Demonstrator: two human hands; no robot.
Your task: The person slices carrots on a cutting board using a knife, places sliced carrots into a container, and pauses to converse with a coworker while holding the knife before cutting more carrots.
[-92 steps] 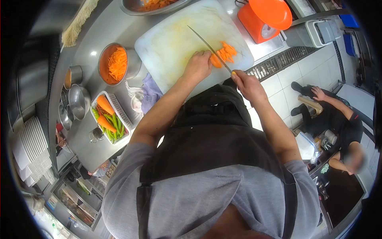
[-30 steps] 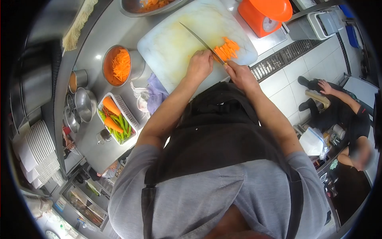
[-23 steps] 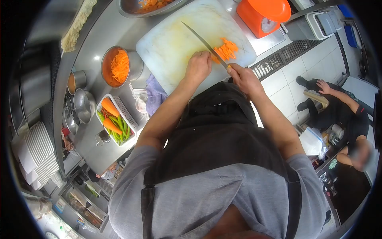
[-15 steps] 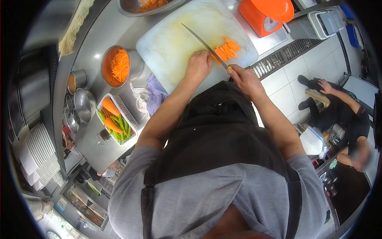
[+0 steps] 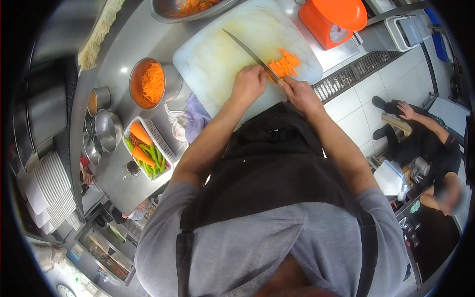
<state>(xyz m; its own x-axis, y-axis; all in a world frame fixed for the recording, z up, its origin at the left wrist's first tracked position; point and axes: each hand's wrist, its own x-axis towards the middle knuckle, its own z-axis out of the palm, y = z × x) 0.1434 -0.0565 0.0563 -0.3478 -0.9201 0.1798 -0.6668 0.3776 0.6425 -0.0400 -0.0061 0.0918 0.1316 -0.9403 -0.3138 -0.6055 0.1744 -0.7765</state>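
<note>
My right hand (image 5: 300,94) is wrapped around the handle of a long kitchen knife (image 5: 245,48), whose blade slants across the white cutting board (image 5: 213,54) towards the far left. Just left of the blade, my left hand (image 5: 249,83) has its fingers curled down on a piece of carrot (image 5: 269,77), mostly hidden by fingers and knife. On the blade's other side lies a small heap of cut carrot sticks (image 5: 284,62).
Left of the board stand a metal pot (image 5: 170,81) of shredded carrot, a purple cloth (image 5: 196,118) and a white basket (image 5: 161,138) with carrots and green peppers. A metal bowl (image 5: 198,15) and an orange scale (image 5: 329,22) are beyond. A person (image 5: 425,143) sits at right.
The view has shifted slightly. Both hands and the knife keep nearly the same place over the carrot, with the knife handle a little closer to my left hand.
</note>
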